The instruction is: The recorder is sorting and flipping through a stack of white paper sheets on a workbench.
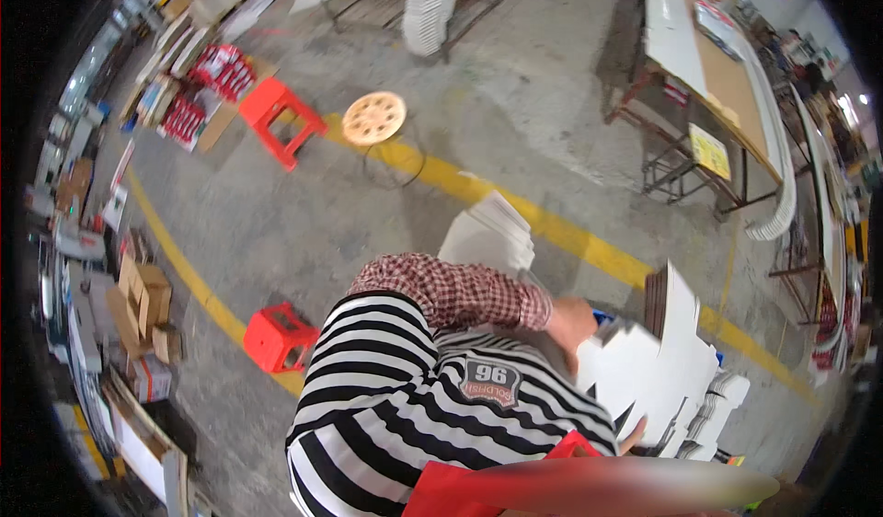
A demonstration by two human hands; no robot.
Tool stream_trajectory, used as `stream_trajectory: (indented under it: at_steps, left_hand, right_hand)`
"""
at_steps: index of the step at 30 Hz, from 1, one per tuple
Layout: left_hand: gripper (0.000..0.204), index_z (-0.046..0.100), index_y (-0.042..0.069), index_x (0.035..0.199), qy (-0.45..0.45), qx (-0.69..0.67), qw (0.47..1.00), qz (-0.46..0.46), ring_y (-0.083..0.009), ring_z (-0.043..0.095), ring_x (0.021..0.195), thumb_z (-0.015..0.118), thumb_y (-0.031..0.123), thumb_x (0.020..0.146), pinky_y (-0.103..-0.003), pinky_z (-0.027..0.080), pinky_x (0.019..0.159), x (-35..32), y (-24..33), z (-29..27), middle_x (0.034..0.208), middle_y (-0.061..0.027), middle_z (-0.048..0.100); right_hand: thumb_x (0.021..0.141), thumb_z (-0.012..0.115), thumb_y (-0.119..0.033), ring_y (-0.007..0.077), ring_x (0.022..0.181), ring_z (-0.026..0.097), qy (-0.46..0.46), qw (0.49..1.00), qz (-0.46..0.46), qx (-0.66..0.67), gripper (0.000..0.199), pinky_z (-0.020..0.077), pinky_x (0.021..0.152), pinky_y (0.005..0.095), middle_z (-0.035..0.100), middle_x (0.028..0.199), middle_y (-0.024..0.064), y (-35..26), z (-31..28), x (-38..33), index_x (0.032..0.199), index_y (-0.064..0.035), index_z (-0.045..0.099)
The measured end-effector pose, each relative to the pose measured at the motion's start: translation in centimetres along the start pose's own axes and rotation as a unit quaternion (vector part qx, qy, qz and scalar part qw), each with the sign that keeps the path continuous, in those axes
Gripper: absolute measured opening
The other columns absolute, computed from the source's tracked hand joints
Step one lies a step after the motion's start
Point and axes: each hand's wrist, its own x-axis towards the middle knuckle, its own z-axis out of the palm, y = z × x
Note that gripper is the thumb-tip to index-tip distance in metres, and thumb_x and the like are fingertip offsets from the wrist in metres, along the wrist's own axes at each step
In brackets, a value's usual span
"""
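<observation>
My left hand (574,326), at the end of a red-and-white checked sleeve, has its fingers curled at the near edge of white cut cardboard sheets (621,370). A small blue thing (602,317) shows just beyond its knuckles. Lower down, beside the same sheets, only a few fingers of my right hand (633,436) are visible; the rest is hidden behind my striped shirt and something red. To the right of the sheets, more white shaped cardboard pieces (713,416) lie in layered piles. A stack with brown edges (658,301) leans upright behind them.
Another pile of white sheets (492,232) rests on the floor beyond my left arm. Two red plastic stools (271,108) and a round-topped stool (374,118) stand to the left. Long work tables (736,103) run along the right. Opened cartons (143,296) sit at far left.
</observation>
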Motion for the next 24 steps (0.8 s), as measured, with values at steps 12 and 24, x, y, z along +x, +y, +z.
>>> stream_trajectory:
  at_steps: [12,24]
  left_hand:
    - [0.071,0.058,-0.005,0.072,0.212,-0.110,0.904,-0.354,-0.0335,0.059,0.073,0.063,0.064,0.053,-0.040,0.046,0.066,-22.5,-13.2,-7.7,0.072,-0.0206,0.060]
    - [0.079,0.056,-0.007,0.092,0.342,-0.141,0.709,-0.600,-0.0339,0.058,0.082,0.061,0.064,0.059,-0.039,0.044,0.076,-37.8,-20.1,-8.7,0.083,-0.0228,0.060]
  right_hand:
    - [0.075,0.059,-0.033,0.0238,0.095,0.054,-0.027,0.889,0.423,-0.171,0.043,0.0456,0.081,0.0380,0.056,0.105,0.0068,22.7,26.2,21.7,0.109,-0.0072,0.051]
    - [0.072,0.065,-0.023,0.0275,0.098,0.052,-0.261,0.724,0.616,-0.170,0.052,0.0439,0.085,0.0395,0.053,0.108,0.0121,49.2,51.3,19.7,0.114,-0.0024,0.043]
